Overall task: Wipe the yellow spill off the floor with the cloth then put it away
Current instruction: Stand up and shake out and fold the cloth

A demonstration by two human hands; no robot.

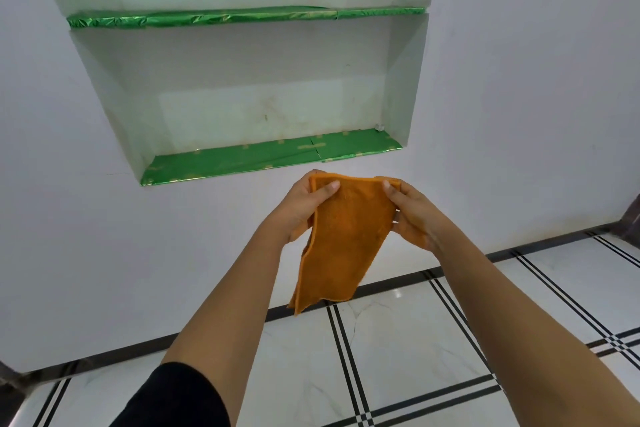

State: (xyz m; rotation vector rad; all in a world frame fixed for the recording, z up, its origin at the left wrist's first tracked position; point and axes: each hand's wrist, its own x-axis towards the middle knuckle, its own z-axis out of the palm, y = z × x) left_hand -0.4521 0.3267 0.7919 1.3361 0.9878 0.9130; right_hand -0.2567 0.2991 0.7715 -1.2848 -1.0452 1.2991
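Observation:
An orange cloth hangs folded in front of me, held up at its top edge by both hands. My left hand pinches the top left corner with the thumb on the front of the cloth. My right hand grips the top right corner, and a fold of cloth shows under its palm. The cloth's lower end dangles above the white tiled floor. No yellow spill shows on the floor in this view.
A recessed wall niche faces me, with a lower shelf and an upper shelf, both lined in shiny green paper. The lower shelf lies just beyond the cloth's top edge. A dark object sits at the right edge by the wall.

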